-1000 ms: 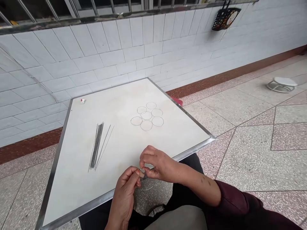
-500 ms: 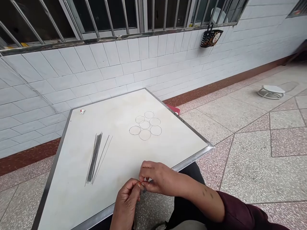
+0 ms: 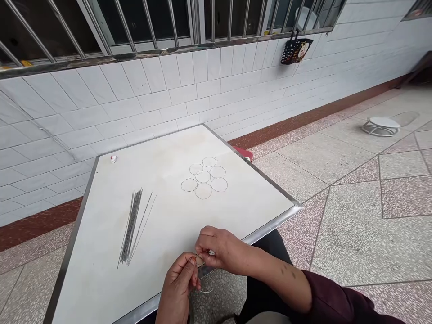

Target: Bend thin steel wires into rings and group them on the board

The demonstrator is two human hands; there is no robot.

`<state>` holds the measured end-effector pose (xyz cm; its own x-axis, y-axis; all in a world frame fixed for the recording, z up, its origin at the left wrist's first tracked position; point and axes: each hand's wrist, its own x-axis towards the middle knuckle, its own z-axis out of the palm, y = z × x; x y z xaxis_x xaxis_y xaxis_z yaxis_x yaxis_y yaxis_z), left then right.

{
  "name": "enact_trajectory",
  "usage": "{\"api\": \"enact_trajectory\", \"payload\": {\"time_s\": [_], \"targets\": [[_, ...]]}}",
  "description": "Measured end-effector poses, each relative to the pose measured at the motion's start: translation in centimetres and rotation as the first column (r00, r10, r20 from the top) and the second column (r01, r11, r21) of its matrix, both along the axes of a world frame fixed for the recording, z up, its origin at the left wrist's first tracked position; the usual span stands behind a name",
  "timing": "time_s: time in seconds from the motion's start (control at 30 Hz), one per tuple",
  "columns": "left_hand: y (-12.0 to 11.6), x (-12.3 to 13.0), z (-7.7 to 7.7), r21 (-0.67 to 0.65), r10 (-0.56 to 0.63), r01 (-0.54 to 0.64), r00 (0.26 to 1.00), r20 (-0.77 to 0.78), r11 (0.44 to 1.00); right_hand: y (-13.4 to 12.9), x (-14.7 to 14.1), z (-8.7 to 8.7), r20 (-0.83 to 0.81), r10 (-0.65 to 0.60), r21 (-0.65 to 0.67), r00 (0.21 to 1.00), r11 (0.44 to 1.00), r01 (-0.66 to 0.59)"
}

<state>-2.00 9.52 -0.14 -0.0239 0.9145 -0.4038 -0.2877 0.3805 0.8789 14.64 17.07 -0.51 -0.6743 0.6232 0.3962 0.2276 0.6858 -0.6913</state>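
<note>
Close together at the table's front edge, both my hands pinch a thin wire [image 3: 206, 291]. A curved part of it hangs below the edge, and its ends are mostly hidden by fingers. My left hand [image 3: 177, 283] grips it between thumb and forefinger. My right hand [image 3: 224, 248] is pinched on it just to the right, a small gap apart from the left fingertips. Farther back on the table lie several wire rings [image 3: 203, 198], grouped side by side and touching or overlapping. To the left rests a bundle of straight dark wires [image 3: 132, 225], with a couple of loose ones beside it.
The white table [image 3: 162, 157] has a metal rim and stands by a tiled wall [image 3: 189, 96]. A small red and white object [image 3: 114, 159] sits at its far left corner. A low white stool [image 3: 383, 123] is on the floor at right; a dark basket [image 3: 295, 51] hangs below the window bars.
My fingertips have drawn slightly apart, with the wire now visible between them. The hanging wire curve has shifted a little lower. The camera view has moved slightly.
</note>
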Motion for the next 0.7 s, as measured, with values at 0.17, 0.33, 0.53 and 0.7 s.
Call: {"api": "enact_trajectory", "payload": {"time_s": [0.17, 0.33, 0.53, 0.7], "targets": [[-0.1, 0.4, 0.2, -0.037, 0.059, -0.050, 0.958, 0.282, 0.998, 0.4, 0.1, -0.6, -0.058, -0.131, -0.157, 0.990, 0.980, 0.121], [-0.2, 0.8, -0.2, -0.071, 0.159, -0.142, 0.904, 0.397, 0.987, 0.3, 0.2, -0.6, -0.118, -0.181, -0.270, 0.976, 0.952, 0.144], [-0.2, 1.0, -0.3, -0.074, 0.112, -0.088, 0.884, 0.454, 0.993, 0.2, 0.0, -0.7, -0.171, -0.253, -0.258, 0.952, 0.944, 0.204], [-0.1, 1.5, -0.1, -0.176, 0.214, -0.135, 0.778, 0.591, 0.975, -0.3, 0.6, 0.2, -0.152, -0.330, -0.388, 0.932, 0.887, 0.251]]}}
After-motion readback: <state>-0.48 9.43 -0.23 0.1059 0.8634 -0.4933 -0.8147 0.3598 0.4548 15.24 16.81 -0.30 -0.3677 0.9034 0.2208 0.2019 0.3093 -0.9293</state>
